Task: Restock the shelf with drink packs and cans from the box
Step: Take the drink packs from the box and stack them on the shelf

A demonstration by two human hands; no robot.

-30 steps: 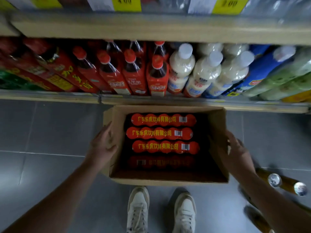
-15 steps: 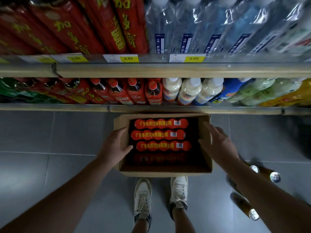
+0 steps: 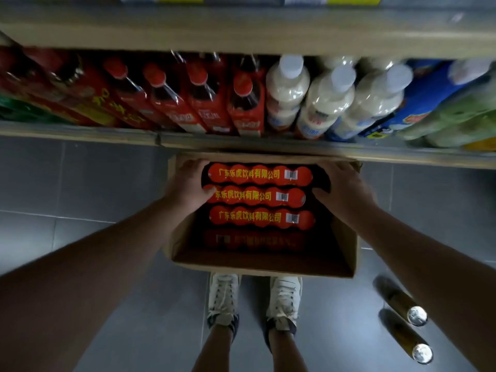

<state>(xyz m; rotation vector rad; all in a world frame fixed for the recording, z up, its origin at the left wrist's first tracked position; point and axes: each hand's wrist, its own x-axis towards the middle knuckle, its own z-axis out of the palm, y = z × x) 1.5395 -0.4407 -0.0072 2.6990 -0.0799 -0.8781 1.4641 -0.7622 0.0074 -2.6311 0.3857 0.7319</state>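
An open cardboard box (image 3: 264, 265) stands on the floor against the bottom shelf (image 3: 80, 133). Inside lie several red shrink-wrapped drink packs with yellow lettering. My left hand (image 3: 188, 185) grips the left end of the farthest pack (image 3: 259, 174), thumb resting on the second pack (image 3: 257, 196). My right hand (image 3: 343, 187) grips the same pack's right end. A third pack (image 3: 261, 218) and a dim fourth one (image 3: 255, 240) lie nearer to me.
The shelf holds red-capped dark bottles (image 3: 198, 100), milky white bottles (image 3: 319, 98), blue and green ones at the right. Two tall cans (image 3: 402, 304) stand on the grey tile floor at the right. My white shoes (image 3: 222, 299) touch the box's near edge.
Both hands left the box's outer sides and went inside, closing on the two ends of the farthest pack. The camera dipped closer to the box.
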